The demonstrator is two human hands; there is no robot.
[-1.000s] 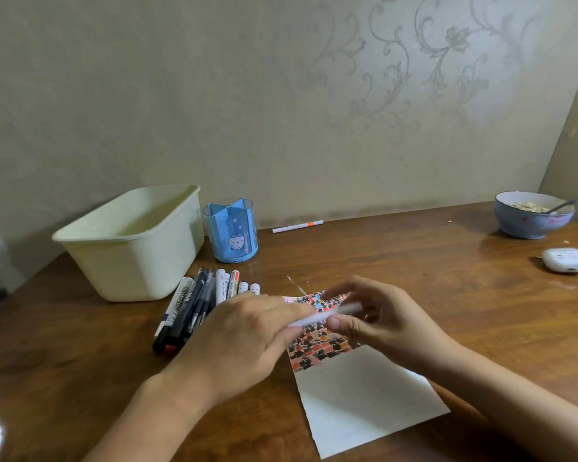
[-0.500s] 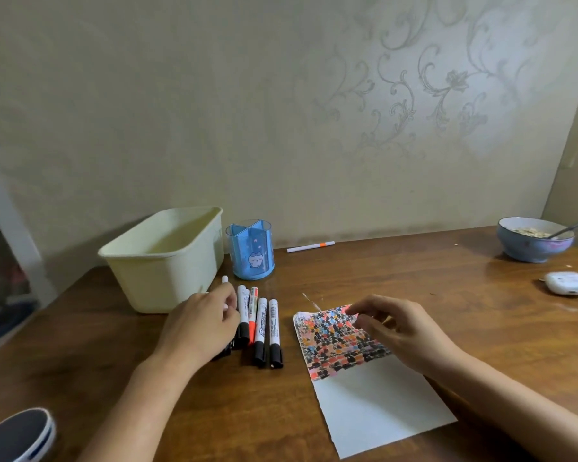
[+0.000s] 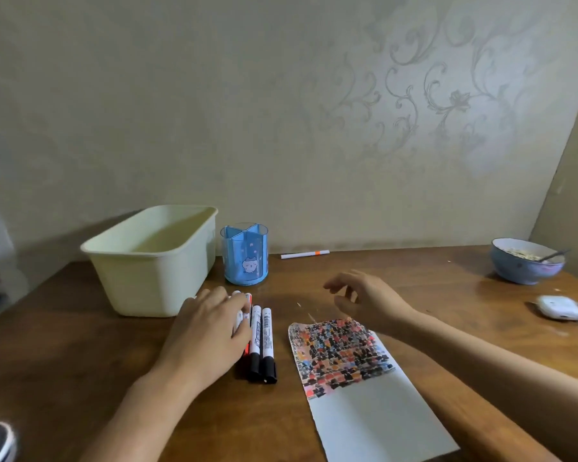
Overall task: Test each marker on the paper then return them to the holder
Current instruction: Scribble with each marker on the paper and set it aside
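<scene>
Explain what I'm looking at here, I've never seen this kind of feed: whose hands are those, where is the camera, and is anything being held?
No machine here: a person wears one head camera that looks down at their own hands. The left hand lies over a row of markers on the wooden table, fingers curled on one of them. The right hand hovers empty above the paper, which is covered in test marks at its far end. Behind stand the blue holder, a cream tub and a stray marker.

table: glossy wood | holder: translucent blue plastic | paper: matt | bin: cream plastic
</scene>
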